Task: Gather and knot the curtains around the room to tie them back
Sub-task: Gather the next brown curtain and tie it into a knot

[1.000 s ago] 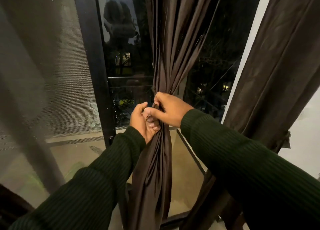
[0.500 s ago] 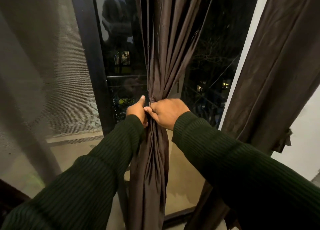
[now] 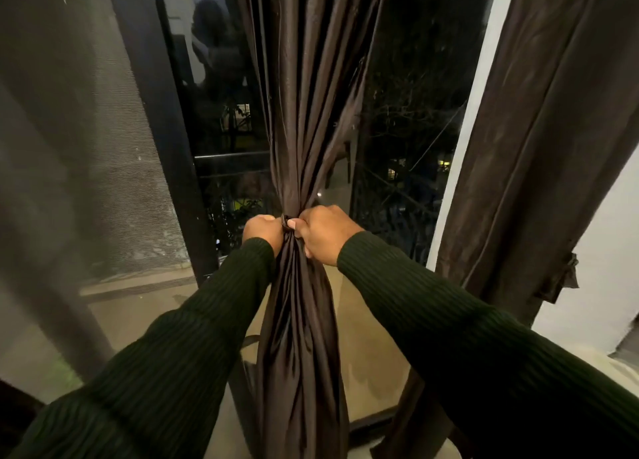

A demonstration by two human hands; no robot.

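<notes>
Two hands, left grip [image 3: 262, 232] and right grip [image 3: 325, 233] clenched on one gathered curtain [image 3: 304, 112], second curtain [image 3: 539, 147] beside

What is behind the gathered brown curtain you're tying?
Behind the gathered curtain is a glass door showing a dark balcony railing and trees. The left hand and right hand grip the cinched point; the glass directly behind the fabric is hidden.

You had a dark metal door frame [image 3: 162, 140] running up the left, with a grey mesh insect screen [image 3: 86, 154] beside it. Night-black glass [image 3: 411, 119] showed distant lit windows [image 3: 444, 164], and a white wall [image 3: 601, 244] sat far right.
</notes>
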